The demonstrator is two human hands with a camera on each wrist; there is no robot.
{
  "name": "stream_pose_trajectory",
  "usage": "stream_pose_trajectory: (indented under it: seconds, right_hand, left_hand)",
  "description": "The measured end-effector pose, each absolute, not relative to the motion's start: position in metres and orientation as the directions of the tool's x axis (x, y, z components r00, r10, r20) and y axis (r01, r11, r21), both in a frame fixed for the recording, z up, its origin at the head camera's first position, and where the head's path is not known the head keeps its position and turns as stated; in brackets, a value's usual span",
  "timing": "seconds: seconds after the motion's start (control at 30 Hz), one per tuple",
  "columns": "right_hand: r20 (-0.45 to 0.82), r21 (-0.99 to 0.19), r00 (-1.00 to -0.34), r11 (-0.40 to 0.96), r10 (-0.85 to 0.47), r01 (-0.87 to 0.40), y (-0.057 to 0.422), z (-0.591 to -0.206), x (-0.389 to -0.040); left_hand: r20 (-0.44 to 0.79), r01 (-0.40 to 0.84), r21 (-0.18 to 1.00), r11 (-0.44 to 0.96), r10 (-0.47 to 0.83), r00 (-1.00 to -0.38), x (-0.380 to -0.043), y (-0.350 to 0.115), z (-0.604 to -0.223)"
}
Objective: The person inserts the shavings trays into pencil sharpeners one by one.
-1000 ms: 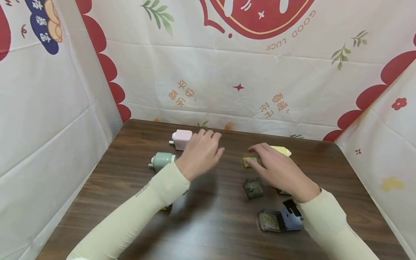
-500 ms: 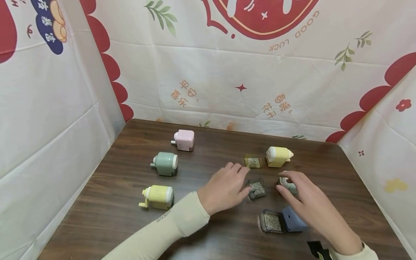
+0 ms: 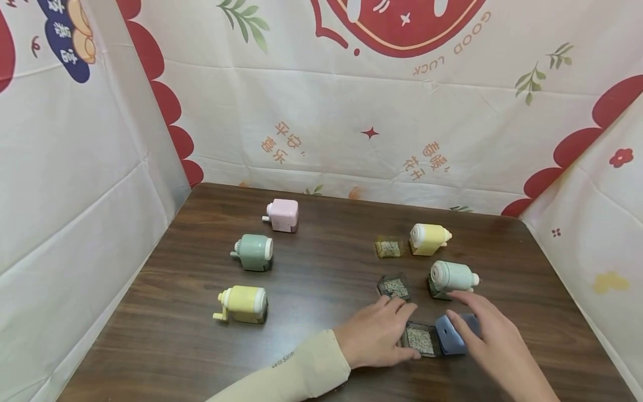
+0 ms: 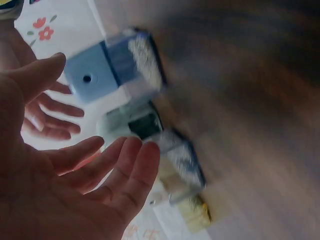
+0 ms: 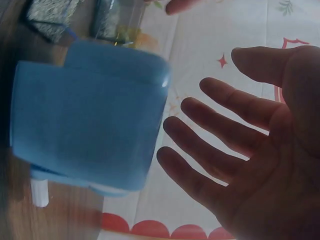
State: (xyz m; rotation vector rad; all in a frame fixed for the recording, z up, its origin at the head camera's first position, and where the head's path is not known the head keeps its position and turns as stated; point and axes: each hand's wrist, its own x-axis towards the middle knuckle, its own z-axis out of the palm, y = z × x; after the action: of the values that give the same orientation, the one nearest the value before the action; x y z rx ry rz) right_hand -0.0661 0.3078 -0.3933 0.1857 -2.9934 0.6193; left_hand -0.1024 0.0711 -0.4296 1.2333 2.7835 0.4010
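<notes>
A blue pencil sharpener (image 3: 450, 335) stands at the front right of the table, its clear shavings drawer (image 3: 421, 339) beside it on the left, full of pencil shavings. My left hand (image 3: 374, 334) is at the drawer's left side, fingers loosely bent and holding nothing. Over the right side of the blue sharpener is my right hand (image 3: 494, 340), its fingers spread and apart from the body in the right wrist view. Behind them sit a pale green sharpener (image 3: 452, 276) and a yellow one (image 3: 428, 240), with a dark drawer (image 3: 394, 286) and an amber drawer (image 3: 389, 248) of shavings to their left.
On the left side of the table stand a pink sharpener (image 3: 283, 215), a green sharpener (image 3: 255, 252) and a yellow sharpener with a crank (image 3: 244, 304). A printed white cloth (image 3: 321, 111) hangs behind the table and along both sides.
Both hands have come toward the front right, to the blue sharpener and its drawer. The left hand has left the pink sharpener's side. The sharpeners and drawers stay in place.
</notes>
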Motion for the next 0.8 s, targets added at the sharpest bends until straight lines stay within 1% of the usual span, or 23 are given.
stream_pose_trajectory:
  seconds: [0.1,0.23,0.37,0.47,0.6,0.7,0.8]
  right_hand:
    - [0.117,-0.384,-0.989,0.914,-0.093,-0.131,0.312,-0.396,-0.064]
    - [0.138,-0.369,-0.985,0.918,-0.100,-0.145,0.317,-0.398,-0.064]
    - [0.125,-0.338,-0.981,0.923,-0.148,-0.182,0.324,-0.401,-0.062]
    - [0.094,-0.295,-0.974,0.928,-0.207,-0.226,0.329,-0.403,-0.061]
    - [0.069,-0.235,-0.958,0.929,-0.279,-0.287,0.336,-0.405,-0.059]
    - [0.074,-0.211,-0.949,0.925,-0.306,-0.315,0.338,-0.405,-0.057]
    - [0.074,-0.208,-0.949,0.926,-0.306,-0.314,0.338,-0.404,-0.057]
  left_hand:
    - [0.022,0.716,0.267,0.645,0.739,-0.673,-0.098,0.079,-0.435]
    - [0.033,0.704,0.273,0.656,0.725,-0.688,-0.095,0.086,-0.442]
    - [0.063,0.709,0.292,0.641,0.727,-0.683,-0.094,0.089,-0.448]
    - [0.077,0.720,0.294,0.629,0.735,-0.674,-0.094,0.089,-0.450]
    - [0.077,0.716,0.295,0.633,0.731,-0.678,-0.094,0.090,-0.451]
    - [0.078,0.710,0.294,0.640,0.724,-0.685,-0.093,0.090,-0.451]
    - [0.078,0.699,0.308,0.645,0.715,-0.694,-0.093,0.091,-0.452]
